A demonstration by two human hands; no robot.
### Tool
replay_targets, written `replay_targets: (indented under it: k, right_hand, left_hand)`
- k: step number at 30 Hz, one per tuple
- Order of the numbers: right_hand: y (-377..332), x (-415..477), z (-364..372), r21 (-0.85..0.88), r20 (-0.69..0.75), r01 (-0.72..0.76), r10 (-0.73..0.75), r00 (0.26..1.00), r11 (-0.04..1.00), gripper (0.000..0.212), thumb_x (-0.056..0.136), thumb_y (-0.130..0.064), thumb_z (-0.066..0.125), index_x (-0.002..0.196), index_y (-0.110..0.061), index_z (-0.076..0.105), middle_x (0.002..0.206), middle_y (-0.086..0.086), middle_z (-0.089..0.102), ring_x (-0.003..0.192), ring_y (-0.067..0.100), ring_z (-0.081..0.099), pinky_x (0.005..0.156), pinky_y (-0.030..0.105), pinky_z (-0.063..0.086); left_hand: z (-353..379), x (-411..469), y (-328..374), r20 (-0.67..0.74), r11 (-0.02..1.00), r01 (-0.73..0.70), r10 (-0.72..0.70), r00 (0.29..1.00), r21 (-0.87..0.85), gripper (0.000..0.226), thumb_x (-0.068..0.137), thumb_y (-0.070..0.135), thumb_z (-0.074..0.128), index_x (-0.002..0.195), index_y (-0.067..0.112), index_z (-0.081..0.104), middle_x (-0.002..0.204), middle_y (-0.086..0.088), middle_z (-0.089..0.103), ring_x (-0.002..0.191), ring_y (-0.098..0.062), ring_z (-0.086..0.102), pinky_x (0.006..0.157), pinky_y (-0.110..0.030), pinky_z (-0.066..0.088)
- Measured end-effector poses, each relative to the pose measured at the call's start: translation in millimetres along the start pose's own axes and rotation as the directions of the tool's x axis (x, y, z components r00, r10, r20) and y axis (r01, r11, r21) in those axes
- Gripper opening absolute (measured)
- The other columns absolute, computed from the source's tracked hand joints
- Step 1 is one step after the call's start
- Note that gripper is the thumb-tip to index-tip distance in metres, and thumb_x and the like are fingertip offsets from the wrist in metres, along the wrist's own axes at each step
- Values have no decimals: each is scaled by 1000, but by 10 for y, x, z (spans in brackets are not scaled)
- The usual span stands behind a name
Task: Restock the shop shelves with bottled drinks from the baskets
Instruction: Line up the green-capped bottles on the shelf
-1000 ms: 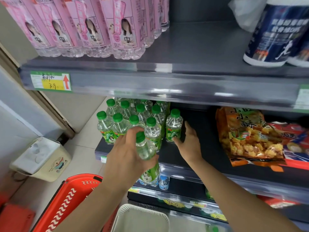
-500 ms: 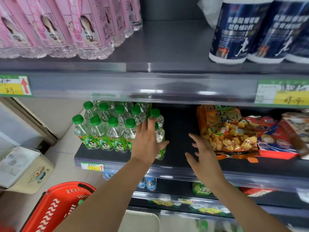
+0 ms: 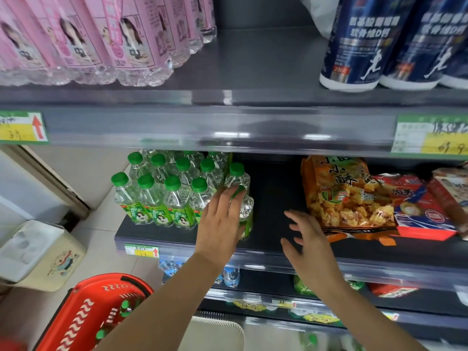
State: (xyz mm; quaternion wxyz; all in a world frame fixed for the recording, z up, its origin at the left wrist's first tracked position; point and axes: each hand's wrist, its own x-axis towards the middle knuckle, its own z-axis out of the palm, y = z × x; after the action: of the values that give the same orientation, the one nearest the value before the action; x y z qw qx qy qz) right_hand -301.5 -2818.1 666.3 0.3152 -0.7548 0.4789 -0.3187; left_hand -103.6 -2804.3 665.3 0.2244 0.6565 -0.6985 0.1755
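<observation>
Several green-capped bottles (image 3: 154, 198) with green labels stand in rows at the left of the dark middle shelf (image 3: 273, 198). My left hand (image 3: 222, 221) holds one more green-capped bottle (image 3: 247, 214), which stands upright at the right end of the front row; its cap shows between my fingers. My right hand (image 3: 309, 239) hovers with fingers spread above the bare stretch of shelf and holds nothing. Low on the left, a red basket (image 3: 83, 312) holds more green-capped bottles (image 3: 124, 307).
Orange and red snack bags (image 3: 347, 196) fill the shelf's right side. Pink-labelled bottles (image 3: 136, 41) and blue tubs (image 3: 359, 41) stand on the shelf above. A white basket (image 3: 217, 330) sits below my arms, and a cream box (image 3: 38, 254) stands on the floor at the left.
My left hand carried the bottle up from in front of the shelf and set it at the right end of the front row. My right hand left the back bottle and drew back, open.
</observation>
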Motion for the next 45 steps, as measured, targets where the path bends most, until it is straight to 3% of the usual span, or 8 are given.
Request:
replay_targets:
  k: [8,13,21,27,33,38,43,45]
  right_hand:
    - [46,-54,14,-2,-3,4,-4,1000,1000,55,85,-2,64,134,-21,47,129,-14,38,109,1,49,86,6,41]
    - [75,-60,-29,-8,-11,7,-7,1000,1000,55,85,-2,64,134,-20,48,129,-14,38,110,3,50,87,7,41]
    - [94,-99,-49,-23,-4,10,-10,1000,1000,54,86,-3,63,135,-20,47,130,-14,37,109,2,48,87,7,41]
    - [14,-189,51,6,21,3,-3,1000,1000,52,87,-2,61,134,-19,47,129,-14,37,110,3,49,85,7,43]
    - [-251,-324,418,8,114,25,-25,993,1000,49,88,-3,59,134,-17,48,132,-6,40,112,10,51,98,33,47]
    - [-563,-591,823,-26,174,42,-37,984,999,50,86,-3,60,134,-13,48,133,3,44,114,16,50,98,39,46]
    - [-881,-1095,1268,-100,202,18,2,979,995,51,88,-7,60,136,-15,46,135,3,43,116,20,52,97,39,46]
    - [-1025,-1330,1478,-116,185,15,7,983,993,51,86,-5,60,135,-15,47,133,2,45,110,20,54,95,40,47]
  left_hand:
    - [18,55,-12,16,976,106,-111,994,193,72,50,27,91,110,7,56,99,-10,56,84,-27,56,73,-36,51]
    - [33,123,-44,9,974,74,-78,997,215,76,48,36,91,108,7,54,95,-11,55,80,-28,55,68,-37,50]
    - [54,213,-166,12,966,69,-74,997,250,80,43,37,92,107,8,54,97,-10,56,83,-28,56,68,-36,50]
    - [-126,-5,-150,24,964,53,-61,998,259,95,50,42,88,128,15,43,125,-8,47,107,-28,46,83,-40,49]
    - [-440,-814,-219,169,976,-25,-13,985,218,73,59,41,84,121,17,54,112,-9,57,99,-28,50,76,-40,48]
    - [-804,-1441,-540,238,991,89,-109,965,95,46,62,32,85,101,15,67,98,-9,63,84,-33,61,65,-39,49]
    - [-1194,-2196,-953,219,988,142,-153,964,65,39,67,30,81,100,15,67,96,-8,65,84,-33,62,64,-40,50]
    - [-1366,-2550,-1154,234,981,181,-191,953,64,33,73,36,69,98,15,67,95,-7,64,84,-32,61,66,-40,50]
